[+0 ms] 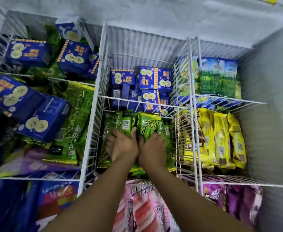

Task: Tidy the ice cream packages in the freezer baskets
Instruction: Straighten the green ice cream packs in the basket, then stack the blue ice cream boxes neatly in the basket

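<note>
Grip loose on both sides: I see the left hand (pixel 122 146) and right hand (pixel 151 151) side by side, fingers spread, pressing on the green ice cream packages (pixel 147 126). Those lie in the middle basket (pixel 95 124), nearer me than the blue boxes (pixel 154 77).

Bare forearms enter from the bottom edge, left forearm (pixel 90 198) and right forearm (pixel 192 208), converging toward centre. The left hand (pixel 122 148) and right hand (pixel 151 153) are palm-down, side by side, inner edges touching. Left fingers (pixel 109 141) spread, fairly straight, thumb (pixel 134 132) pointing forward. Right-hand fingers bent at the knuckles, tips hidden — grip unclear.
</note>
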A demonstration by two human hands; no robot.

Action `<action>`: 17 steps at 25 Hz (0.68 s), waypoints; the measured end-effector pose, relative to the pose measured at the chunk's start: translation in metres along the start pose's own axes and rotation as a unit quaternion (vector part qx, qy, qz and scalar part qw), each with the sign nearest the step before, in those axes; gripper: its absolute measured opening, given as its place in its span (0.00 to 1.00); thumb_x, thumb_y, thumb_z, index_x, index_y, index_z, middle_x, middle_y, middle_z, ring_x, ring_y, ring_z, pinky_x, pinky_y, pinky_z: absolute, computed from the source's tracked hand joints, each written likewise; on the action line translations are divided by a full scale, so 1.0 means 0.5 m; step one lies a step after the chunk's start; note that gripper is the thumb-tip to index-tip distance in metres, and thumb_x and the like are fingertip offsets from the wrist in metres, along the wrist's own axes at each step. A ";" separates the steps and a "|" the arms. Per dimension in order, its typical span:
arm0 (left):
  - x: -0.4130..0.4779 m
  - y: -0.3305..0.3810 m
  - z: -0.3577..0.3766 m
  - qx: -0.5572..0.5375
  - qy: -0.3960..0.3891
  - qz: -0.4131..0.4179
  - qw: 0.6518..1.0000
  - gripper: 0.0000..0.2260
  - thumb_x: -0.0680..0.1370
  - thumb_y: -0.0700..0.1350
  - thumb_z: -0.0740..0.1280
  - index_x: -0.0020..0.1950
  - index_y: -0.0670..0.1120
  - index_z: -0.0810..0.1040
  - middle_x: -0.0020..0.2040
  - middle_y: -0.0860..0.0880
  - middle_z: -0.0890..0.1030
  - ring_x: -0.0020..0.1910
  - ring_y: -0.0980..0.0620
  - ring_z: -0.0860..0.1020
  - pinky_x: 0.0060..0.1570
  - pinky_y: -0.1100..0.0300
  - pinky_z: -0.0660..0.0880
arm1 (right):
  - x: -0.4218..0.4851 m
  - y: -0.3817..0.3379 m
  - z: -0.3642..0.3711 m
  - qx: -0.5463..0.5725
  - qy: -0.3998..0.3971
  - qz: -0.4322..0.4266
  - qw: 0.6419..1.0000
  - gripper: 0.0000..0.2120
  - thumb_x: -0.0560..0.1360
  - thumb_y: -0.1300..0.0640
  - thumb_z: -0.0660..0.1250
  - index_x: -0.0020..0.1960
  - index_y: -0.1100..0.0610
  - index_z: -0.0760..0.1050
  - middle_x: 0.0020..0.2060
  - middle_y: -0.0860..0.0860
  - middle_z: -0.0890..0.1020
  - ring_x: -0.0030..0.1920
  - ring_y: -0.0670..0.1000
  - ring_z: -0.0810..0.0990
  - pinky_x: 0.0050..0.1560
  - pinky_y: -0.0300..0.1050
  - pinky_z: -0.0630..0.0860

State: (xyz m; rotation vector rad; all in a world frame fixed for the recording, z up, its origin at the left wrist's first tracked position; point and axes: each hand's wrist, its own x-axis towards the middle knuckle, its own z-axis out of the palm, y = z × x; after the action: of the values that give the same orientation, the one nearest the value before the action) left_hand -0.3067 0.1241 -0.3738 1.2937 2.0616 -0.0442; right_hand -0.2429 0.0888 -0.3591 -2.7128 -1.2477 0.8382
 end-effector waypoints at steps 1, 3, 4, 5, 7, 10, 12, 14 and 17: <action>0.000 -0.005 -0.007 0.013 0.010 0.007 1.000 0.36 0.79 0.65 0.52 0.75 0.39 0.52 0.71 0.33 0.63 0.69 0.37 0.64 0.67 0.46 0.59 | -0.005 -0.002 -0.004 0.011 0.027 -0.005 1.000 0.22 0.81 0.45 0.55 0.65 0.62 0.65 0.62 0.58 0.70 0.60 0.58 0.70 0.55 0.51 0.70; -0.008 -0.022 -0.026 0.031 0.028 0.019 0.999 0.33 0.80 0.62 0.50 0.75 0.40 0.51 0.71 0.34 0.63 0.69 0.37 0.64 0.67 0.45 0.59 | -0.012 -0.001 -0.018 0.048 0.058 -0.010 0.997 0.24 0.82 0.46 0.55 0.69 0.62 0.62 0.63 0.58 0.69 0.59 0.58 0.72 0.52 0.51 0.73; -0.012 -0.029 -0.036 0.031 0.031 0.028 0.999 0.31 0.81 0.60 0.49 0.76 0.40 0.50 0.72 0.34 0.62 0.69 0.37 0.64 0.67 0.45 0.59 | -0.009 0.004 -0.029 0.048 0.066 -0.008 0.997 0.26 0.82 0.46 0.54 0.72 0.62 0.60 0.64 0.58 0.69 0.60 0.58 0.73 0.51 0.51 0.74; -0.014 -0.034 -0.045 0.028 0.030 0.036 0.998 0.30 0.81 0.59 0.48 0.76 0.41 0.49 0.73 0.34 0.61 0.70 0.37 0.64 0.66 0.45 0.60 | 0.000 0.014 -0.039 0.036 0.067 -0.001 0.997 0.28 0.82 0.46 0.54 0.74 0.62 0.56 0.66 0.58 0.67 0.61 0.59 0.72 0.52 0.52 0.74; -0.015 -0.034 -0.051 0.041 0.020 0.046 0.998 0.29 0.82 0.56 0.49 0.77 0.43 0.44 0.76 0.36 0.55 0.71 0.37 0.61 0.66 0.46 0.61 | 0.026 0.032 -0.058 0.008 0.042 0.021 0.999 0.33 0.82 0.44 0.53 0.77 0.63 0.49 0.71 0.59 0.63 0.67 0.59 0.68 0.58 0.53 0.72; -0.024 -0.025 -0.039 0.065 -0.013 0.036 0.997 0.32 0.82 0.49 0.52 0.76 0.44 0.32 0.78 0.38 0.44 0.75 0.37 0.52 0.71 0.47 0.56 | 0.026 0.054 -0.047 -0.068 0.010 0.040 0.997 0.40 0.81 0.40 0.52 0.77 0.64 0.39 0.75 0.62 0.57 0.72 0.59 0.63 0.62 0.53 0.71; -0.025 -0.021 -0.028 0.095 0.007 0.083 0.992 0.34 0.81 0.50 0.52 0.75 0.47 0.30 0.77 0.40 0.38 0.76 0.39 0.45 0.73 0.47 0.49 | 0.011 0.054 -0.030 -0.119 0.055 0.007 0.991 0.41 0.80 0.38 0.52 0.78 0.64 0.39 0.73 0.61 0.60 0.70 0.59 0.64 0.61 0.53 0.71; -0.018 -0.027 -0.020 0.148 -0.002 0.171 0.974 0.32 0.81 0.57 0.48 0.74 0.55 0.27 0.76 0.45 0.31 0.75 0.42 0.34 0.74 0.45 0.39 | 0.014 0.057 -0.019 -0.125 0.109 -0.069 0.984 0.39 0.79 0.37 0.55 0.79 0.60 0.48 0.72 0.60 0.64 0.70 0.59 0.65 0.64 0.54 0.69; 0.005 -0.044 -0.014 0.250 -0.066 0.222 0.940 0.27 0.80 0.63 0.39 0.71 0.61 0.24 0.71 0.47 0.23 0.70 0.41 0.24 0.70 0.38 0.32 | 0.054 0.077 -0.004 -0.103 0.075 -0.185 0.974 0.34 0.78 0.33 0.52 0.79 0.45 0.49 0.77 0.56 0.56 0.77 0.56 0.54 0.73 0.57 0.59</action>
State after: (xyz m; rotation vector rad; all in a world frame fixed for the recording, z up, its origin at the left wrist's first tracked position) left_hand -0.3286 0.1177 -0.3768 1.9814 1.6523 -0.4630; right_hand -0.2012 0.0825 -0.3792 -2.4974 -1.8121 0.4775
